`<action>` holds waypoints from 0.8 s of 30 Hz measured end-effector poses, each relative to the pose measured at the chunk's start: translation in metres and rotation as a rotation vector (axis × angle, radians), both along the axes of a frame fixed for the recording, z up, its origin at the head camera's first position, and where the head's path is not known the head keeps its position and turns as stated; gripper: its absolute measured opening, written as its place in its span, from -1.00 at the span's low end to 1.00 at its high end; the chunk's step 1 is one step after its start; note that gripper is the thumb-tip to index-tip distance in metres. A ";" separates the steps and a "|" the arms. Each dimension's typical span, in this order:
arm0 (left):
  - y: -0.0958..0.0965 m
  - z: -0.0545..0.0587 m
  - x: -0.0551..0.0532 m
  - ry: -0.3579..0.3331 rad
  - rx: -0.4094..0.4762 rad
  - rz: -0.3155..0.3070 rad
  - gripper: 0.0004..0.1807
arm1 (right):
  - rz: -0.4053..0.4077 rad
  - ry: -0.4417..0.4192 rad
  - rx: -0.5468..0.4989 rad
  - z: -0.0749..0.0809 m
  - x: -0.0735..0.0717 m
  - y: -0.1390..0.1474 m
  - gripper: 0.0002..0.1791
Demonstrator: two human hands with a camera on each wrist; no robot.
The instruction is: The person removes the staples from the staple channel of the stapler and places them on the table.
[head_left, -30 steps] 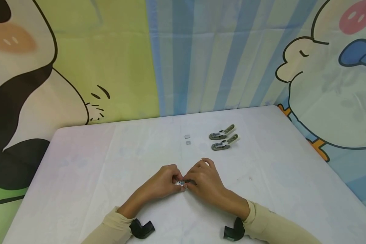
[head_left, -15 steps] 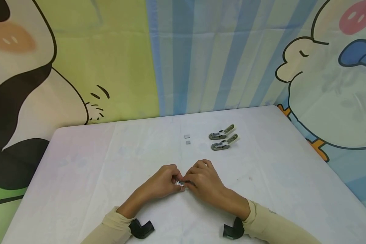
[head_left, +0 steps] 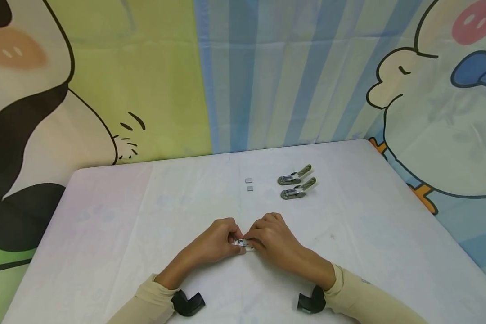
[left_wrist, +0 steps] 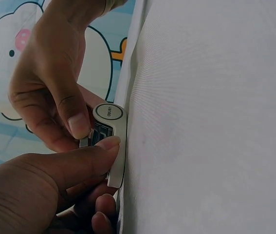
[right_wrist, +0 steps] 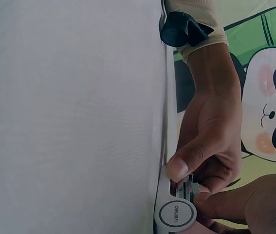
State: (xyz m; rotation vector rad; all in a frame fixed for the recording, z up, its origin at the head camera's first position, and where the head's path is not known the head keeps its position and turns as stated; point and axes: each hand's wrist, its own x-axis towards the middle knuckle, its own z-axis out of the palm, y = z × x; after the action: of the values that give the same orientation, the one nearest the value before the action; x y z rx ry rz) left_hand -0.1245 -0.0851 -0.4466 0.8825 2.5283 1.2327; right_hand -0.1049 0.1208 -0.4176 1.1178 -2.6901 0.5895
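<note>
Close above the table, both hands work on a small pale stapler (head_left: 243,243) with a metal staple channel and a round "deli" badge at one end, large in the left wrist view. My left hand (head_left: 222,240) grips its body, the left thumb across the channel. My right hand (head_left: 273,236) pinches at the stapler's badge end; its thumb tip meets a small silver piece (left_wrist: 84,142) standing up from the channel. The right fingers cover part of the stapler in the head view. I cannot tell whether that silver piece is a staple strip or part of the stapler.
Two more small staplers (head_left: 290,180) lie with raised handles at the back right. Left of them sit two small grey blocks (head_left: 249,188), like staple strips. Black curved wrist mounts (head_left: 188,303) sit by both sleeves. A printed cloth backdrop (head_left: 251,76) rises behind the white table (head_left: 166,211).
My right hand has shifted slightly, its fingers drawing closer together. More of the stapler's metal channel shows between the hands, and the dark part under the right fingers is now hidden. The left hand stays still.
</note>
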 end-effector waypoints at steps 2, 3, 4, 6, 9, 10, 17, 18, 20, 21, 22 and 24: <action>0.000 0.000 0.000 0.001 0.002 -0.003 -0.82 | -0.006 -0.009 0.019 0.001 0.000 0.000 -0.85; 0.000 0.000 0.000 0.001 0.003 -0.006 -0.82 | -0.008 -0.010 0.026 0.001 0.000 0.000 -0.84; 0.000 0.000 0.000 -0.003 0.002 -0.006 -0.82 | -0.008 -0.007 0.032 0.002 0.000 0.000 -0.85; 0.000 0.000 0.000 -0.011 0.001 -0.005 -0.82 | -0.006 0.002 0.036 0.002 0.000 0.000 -0.85; 0.000 0.001 0.000 -0.025 -0.003 -0.003 -0.82 | -0.003 0.024 0.041 0.001 0.000 0.001 -0.86; 0.000 0.001 0.000 -0.029 -0.004 -0.001 -0.82 | -0.001 0.028 0.041 0.001 0.000 0.000 -0.87; 0.001 0.001 0.000 -0.023 0.007 -0.010 -0.82 | -0.015 -0.008 0.053 0.001 -0.001 0.000 -0.88; 0.000 0.000 0.000 -0.022 0.008 -0.011 -0.82 | -0.017 -0.014 0.053 0.001 -0.001 0.000 -0.88; 0.000 0.001 -0.001 -0.022 0.005 -0.009 -0.82 | -0.016 -0.022 0.047 0.001 -0.002 0.000 -0.88; 0.000 0.001 -0.001 -0.020 0.006 -0.009 -0.82 | -0.014 -0.025 0.045 0.001 -0.002 0.000 -0.88; 0.000 0.000 -0.001 -0.020 0.005 -0.008 -0.82 | -0.011 -0.029 0.041 0.002 -0.002 0.000 -0.88; 0.000 -0.001 -0.001 -0.012 0.005 -0.008 -0.81 | -0.004 -0.038 0.038 0.002 -0.003 0.000 -0.87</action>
State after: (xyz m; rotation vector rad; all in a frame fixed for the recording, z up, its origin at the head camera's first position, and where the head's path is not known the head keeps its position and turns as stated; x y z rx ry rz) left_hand -0.1257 -0.0856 -0.4472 0.8820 2.5112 1.2390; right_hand -0.1075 0.1206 -0.4156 1.1207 -2.7457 0.5671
